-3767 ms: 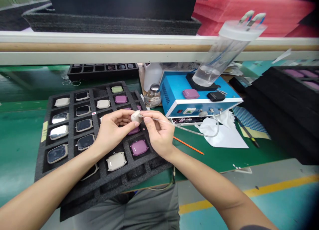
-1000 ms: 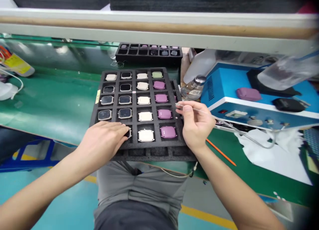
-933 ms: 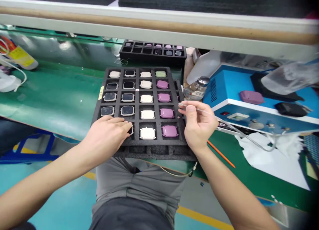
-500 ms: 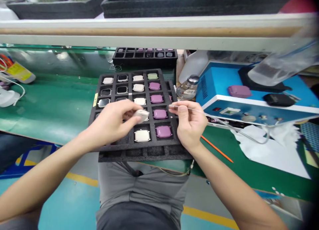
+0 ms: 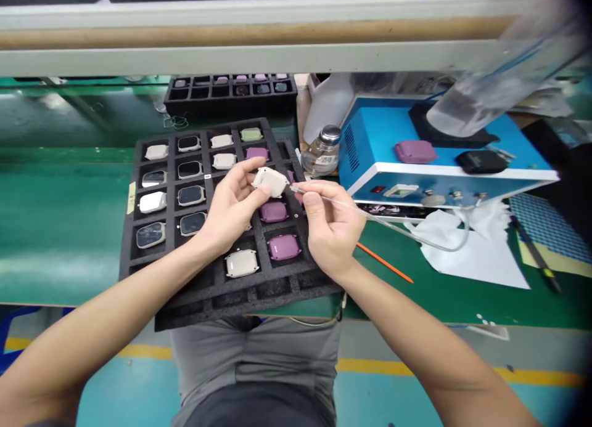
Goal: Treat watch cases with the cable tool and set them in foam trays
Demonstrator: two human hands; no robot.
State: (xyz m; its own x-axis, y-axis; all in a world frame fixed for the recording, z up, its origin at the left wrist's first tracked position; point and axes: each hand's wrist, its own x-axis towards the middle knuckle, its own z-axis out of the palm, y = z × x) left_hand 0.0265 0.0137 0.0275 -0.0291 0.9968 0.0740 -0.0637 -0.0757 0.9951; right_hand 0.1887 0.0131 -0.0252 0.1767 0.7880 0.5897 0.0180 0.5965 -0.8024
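Observation:
Between the thumb and fingers of my left hand (image 5: 235,202) is a cream watch case (image 5: 271,182), its flat face turned up towards me. My right hand (image 5: 335,223) pinches the tip end of a thin clear tube (image 5: 393,222), whose end lies close beside the case's right edge; whether they touch I cannot tell. Below both hands lies a black foam tray (image 5: 215,279) with compartments. It holds cream watch cases (image 5: 242,263), purple ones (image 5: 283,248), a green one (image 5: 251,134) and several dark-screened watches (image 5: 190,195).
A blue machine (image 5: 365,128) stands at the right, with a purple case (image 5: 415,151) on top. Beside it is a glass jar (image 5: 322,153). An orange stick (image 5: 386,264) and white paper (image 5: 476,260) lie on the green table. A shelf edge (image 5: 231,60) crosses above.
My left hand has brought the cream case up to the tube's tip and turned its face into view. The camera view has shifted, so the tray appears further left.

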